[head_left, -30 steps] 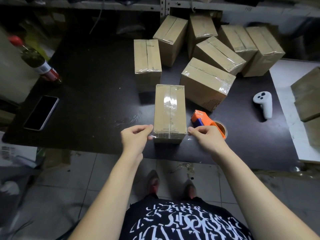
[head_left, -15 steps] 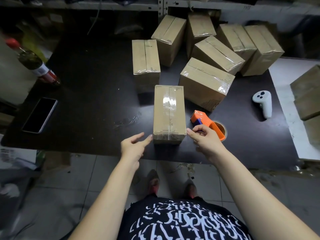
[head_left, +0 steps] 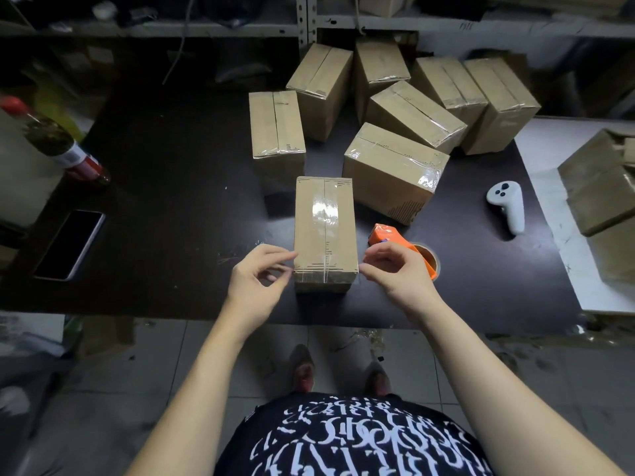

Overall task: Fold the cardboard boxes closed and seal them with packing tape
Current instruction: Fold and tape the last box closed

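Observation:
A narrow cardboard box lies closed on the dark table, with clear tape along its top seam and across its near end. My left hand is at the box's near left corner; its forefinger touches the edge and the other fingers are loosely curled. My right hand hovers at the near right corner, its fingers loosely curled and their tips by the box. Neither hand holds anything. An orange tape dispenser lies just right of the box, partly behind my right hand.
Several taped boxes crowd the back right of the table, one more behind the near box. A white controller lies at the right, a phone and a bottle at the left. Cardboard is stacked on a white surface at far right.
Both hands lifted off the box's near corners, spread briefly, and have come back to the corners with fingers more curled. The box has not moved.

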